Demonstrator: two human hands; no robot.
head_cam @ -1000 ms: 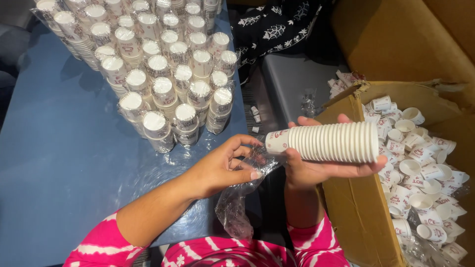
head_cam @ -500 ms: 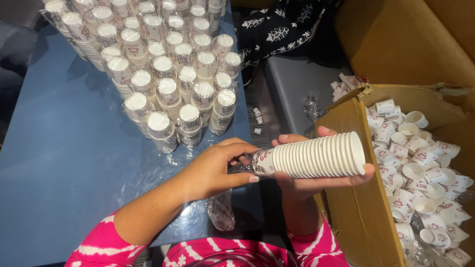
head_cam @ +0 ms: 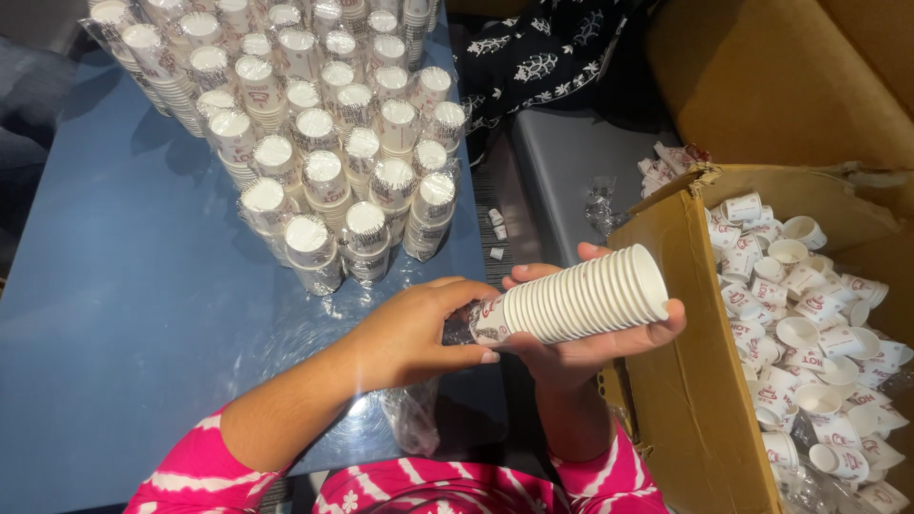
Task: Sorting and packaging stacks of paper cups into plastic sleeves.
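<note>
Bright, even overhead light; sharp focus; soft glare on blue table [head_cam: 114,286].

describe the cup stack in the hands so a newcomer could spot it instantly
Start at the open cardboard box of loose cups on the right. Just left of its near wall, the cup stack lies sideways across the right hand, with the left hand at its narrow end. The table's wrapped stacks all stand upright.
</note>
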